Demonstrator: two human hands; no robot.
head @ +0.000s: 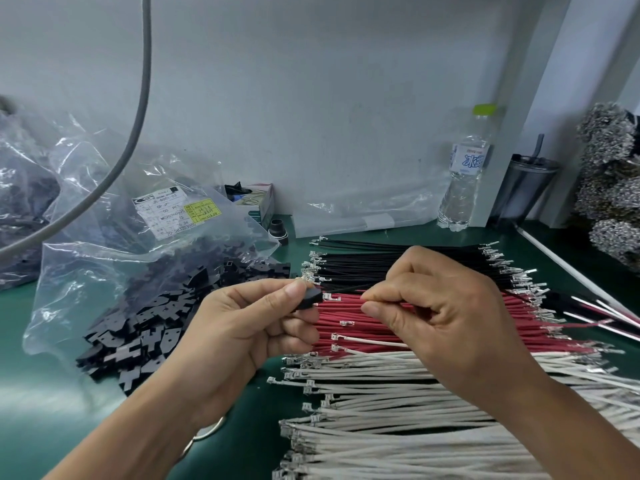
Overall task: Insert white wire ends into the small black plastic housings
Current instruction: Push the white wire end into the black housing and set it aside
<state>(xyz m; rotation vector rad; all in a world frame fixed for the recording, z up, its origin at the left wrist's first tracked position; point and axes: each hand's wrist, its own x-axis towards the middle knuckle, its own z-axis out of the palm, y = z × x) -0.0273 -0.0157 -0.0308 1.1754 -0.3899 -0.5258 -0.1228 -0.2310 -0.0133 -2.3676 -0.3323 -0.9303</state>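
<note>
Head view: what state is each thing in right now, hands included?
Left hand: pinches the small black plastic housing.
Right hand: pinches a thin black wire whose tip reaches the housing.
White wires with metal terminals: lying in a row on the green table.
Clear plastic water bottle: upright, capped.
Clear plastic bag of black housings: open, housings spilling out.

Assembly workbench: sorted crimped wires [415,393] beside bagged black housings [149,320].
</note>
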